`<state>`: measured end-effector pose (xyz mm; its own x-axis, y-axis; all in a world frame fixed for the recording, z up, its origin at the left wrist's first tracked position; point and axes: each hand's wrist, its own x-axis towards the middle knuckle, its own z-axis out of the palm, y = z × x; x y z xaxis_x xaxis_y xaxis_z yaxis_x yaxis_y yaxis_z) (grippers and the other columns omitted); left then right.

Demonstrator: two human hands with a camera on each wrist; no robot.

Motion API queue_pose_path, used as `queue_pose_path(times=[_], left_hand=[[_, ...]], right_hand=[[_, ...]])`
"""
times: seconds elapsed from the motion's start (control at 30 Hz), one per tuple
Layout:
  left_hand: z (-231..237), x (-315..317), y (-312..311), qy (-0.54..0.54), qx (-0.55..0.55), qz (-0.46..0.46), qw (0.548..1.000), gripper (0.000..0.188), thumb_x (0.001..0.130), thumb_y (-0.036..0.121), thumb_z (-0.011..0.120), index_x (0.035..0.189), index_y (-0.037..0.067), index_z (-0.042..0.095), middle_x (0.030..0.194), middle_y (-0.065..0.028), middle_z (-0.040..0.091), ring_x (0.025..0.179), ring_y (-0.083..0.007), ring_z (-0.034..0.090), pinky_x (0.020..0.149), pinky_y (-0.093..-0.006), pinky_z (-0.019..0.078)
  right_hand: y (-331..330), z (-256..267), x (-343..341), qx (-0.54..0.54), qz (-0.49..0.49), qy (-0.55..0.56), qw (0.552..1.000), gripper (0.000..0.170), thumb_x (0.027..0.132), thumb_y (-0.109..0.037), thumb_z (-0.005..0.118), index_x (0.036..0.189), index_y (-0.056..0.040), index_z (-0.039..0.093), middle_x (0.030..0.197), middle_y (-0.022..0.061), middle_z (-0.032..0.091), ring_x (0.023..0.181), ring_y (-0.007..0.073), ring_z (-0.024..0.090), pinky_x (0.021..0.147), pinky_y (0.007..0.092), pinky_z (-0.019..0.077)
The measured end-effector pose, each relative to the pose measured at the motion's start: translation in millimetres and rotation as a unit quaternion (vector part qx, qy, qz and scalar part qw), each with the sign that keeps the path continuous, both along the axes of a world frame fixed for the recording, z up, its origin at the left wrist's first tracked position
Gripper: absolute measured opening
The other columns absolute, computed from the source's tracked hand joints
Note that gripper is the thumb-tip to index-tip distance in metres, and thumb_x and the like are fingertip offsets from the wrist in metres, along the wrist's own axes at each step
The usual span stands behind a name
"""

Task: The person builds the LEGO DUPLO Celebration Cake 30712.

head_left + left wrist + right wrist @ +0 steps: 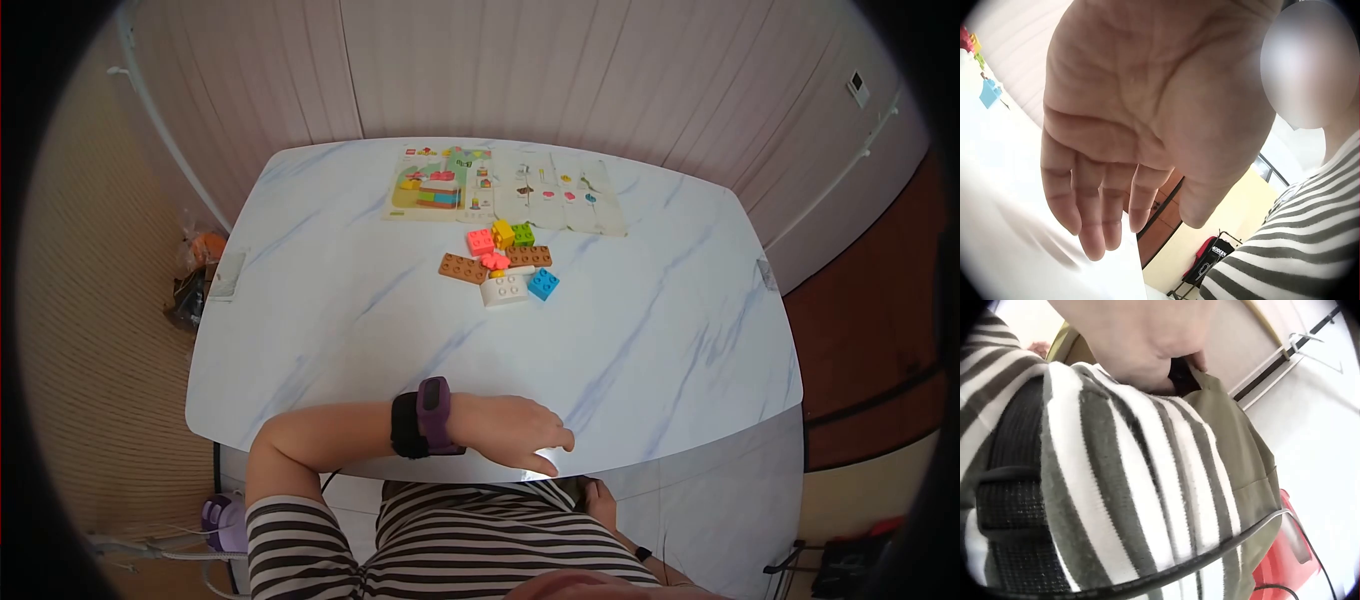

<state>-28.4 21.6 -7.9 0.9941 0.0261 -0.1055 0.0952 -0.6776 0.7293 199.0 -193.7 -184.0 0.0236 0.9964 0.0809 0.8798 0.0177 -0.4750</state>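
Observation:
My left hand (515,430) hovers at the near table edge in the head view, holding nothing. Its palm and loosely extended fingers fill the left wrist view. Down at the right hip, my right hand (1147,337) is at the pocket opening of the olive trousers (1241,450). Most of its fingers are hidden in the dark opening, so I cannot tell whether they grip anything. Far from both hands, toy bricks lie in a cluster: a white brick (505,290), a blue brick (543,284), two brown bricks (463,268), and coral, yellow and green ones.
Behind the bricks lies an unfolded instruction sheet (560,195) with pictures of bricks. The marble-patterned table (350,340) has rounded corners. A red stool (1285,556) and a cable (1210,553) appear in the right wrist view.

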Motion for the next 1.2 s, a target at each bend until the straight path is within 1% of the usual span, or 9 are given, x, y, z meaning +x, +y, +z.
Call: queue_pose_path(times=[0.13, 0.27, 0.37, 0.43, 0.53, 0.67, 0.8, 1.03, 1.2], left_hand=[[-5, -3, 4, 0.003, 0.02, 0.017, 1.0, 0.043, 0.091, 0.036, 0.052, 0.115, 0.002, 0.051, 0.102, -0.0164, 0.058, 0.095, -0.0329, 0.057, 0.082, -0.0395, 0.0455], [-3, -15, 6, 0.028, 0.048, 0.042, 0.998, 0.042, 0.09, 0.037, 0.053, 0.114, 0.002, 0.052, 0.102, -0.0156, 0.059, 0.095, -0.0326, 0.057, 0.082, -0.0393, 0.0456], [-2, -32, 11, 0.004, 0.078, 0.101, 0.992, 0.04, 0.088, 0.035, 0.055, 0.113, 0.003, 0.053, 0.102, -0.015, 0.059, 0.094, -0.0318, 0.057, 0.082, -0.0398, 0.0456], [-1, -40, 22, 0.013, 0.185, 0.151, 0.971, 0.038, 0.087, 0.032, 0.056, 0.111, 0.003, 0.054, 0.1, -0.015, 0.06, 0.093, -0.0316, 0.057, 0.081, -0.0404, 0.0455], [25, -50, 55, 0.01, 0.255, 0.245, 0.935, 0.036, 0.083, 0.028, 0.06, 0.108, 0.002, 0.057, 0.098, -0.0151, 0.061, 0.091, -0.0313, 0.058, 0.08, -0.0418, 0.0451], [44, -59, 122, -0.123, 0.392, 0.391, 0.824, 0.032, 0.078, 0.019, 0.063, 0.102, -0.001, 0.059, 0.1, -0.0182, 0.061, 0.093, -0.034, 0.057, 0.082, -0.0431, 0.045], [57, -73, 193, -0.068, 0.466, 0.488, 0.735, 0.036, 0.079, 0.02, 0.064, 0.106, -0.001, 0.055, 0.103, -0.0176, 0.06, 0.097, -0.0339, 0.056, 0.084, -0.0416, 0.0449], [33, -98, 250, -0.012, 0.549, 0.558, 0.623, 0.044, 0.08, 0.029, 0.064, 0.111, 0.001, 0.053, 0.115, -0.0129, 0.054, 0.113, -0.0277, 0.047, 0.092, -0.0424, 0.038], [17, -102, 269, 0.034, 0.497, 0.587, 0.638, 0.058, 0.085, 0.034, 0.058, 0.129, 0.001, 0.042, 0.136, -0.0172, 0.041, 0.129, -0.0311, 0.035, 0.101, -0.0465, 0.0307]], right_hand=[[2, 11, 12, -0.115, 0.023, -0.019, 0.993, 0.031, 0.072, -0.015, 0.061, 0.099, -0.0001, 0.056, 0.087, 0.021, 0.059, 0.08, 0.041, 0.058, 0.067, 0.0441, 0.0489], [21, 75, 22, -0.209, 0.209, -0.067, 0.953, 0.018, 0.077, -0.013, 0.058, 0.091, -0.0021, 0.061, 0.085, 0.0175, 0.063, 0.076, 0.0353, 0.061, 0.066, 0.0412, 0.0504], [57, 161, 19, -0.266, 0.307, 0.027, 0.914, 0.017, 0.079, -0.011, 0.06, 0.093, -0.0041, 0.065, 0.089, 0.015, 0.066, 0.077, 0.0305, 0.063, 0.067, 0.038, 0.052], [84, 191, 27, -0.122, 0.333, 0.045, 0.934, 0.019, 0.079, -0.014, 0.063, 0.095, -0.003, 0.064, 0.092, 0.0107, 0.067, 0.079, 0.0301, 0.064, 0.068, 0.038, 0.0521], [165, 219, 29, 0.07, 0.304, -0.062, 0.948, 0.033, 0.076, -0.01, 0.066, 0.108, -0.0021, 0.059, 0.11, 0.0128, 0.062, 0.097, 0.0309, 0.06, 0.083, 0.0369, 0.0493], [315, 205, 29, 0.092, 0.263, -0.124, 0.952, 0.054, 0.084, -0.021, 0.061, 0.129, 0.0013, 0.041, 0.136, 0.0195, 0.042, 0.122, 0.0334, 0.044, 0.1, 0.0386, 0.0385], [423, 206, 3, 0.158, 0.169, -0.3, 0.925, 0.06, 0.082, -0.026, 0.064, 0.129, 0.003, 0.041, 0.139, 0.0166, 0.038, 0.127, 0.03, 0.039, 0.099, 0.0422, 0.0385], [481, 202, -45, 0.208, 0.017, -0.283, 0.936, 0.063, 0.081, -0.033, 0.064, 0.131, -0.0015, 0.042, 0.137, 0.01, 0.041, 0.13, 0.0246, 0.035, 0.1, 0.046, 0.0362], [490, 200, -58, 0.163, 0.037, -0.26, 0.951, 0.064, 0.082, -0.035, 0.063, 0.133, -0.0026, 0.041, 0.142, 0.0092, 0.035, 0.133, 0.0235, 0.03, 0.103, 0.0454, 0.0326]])
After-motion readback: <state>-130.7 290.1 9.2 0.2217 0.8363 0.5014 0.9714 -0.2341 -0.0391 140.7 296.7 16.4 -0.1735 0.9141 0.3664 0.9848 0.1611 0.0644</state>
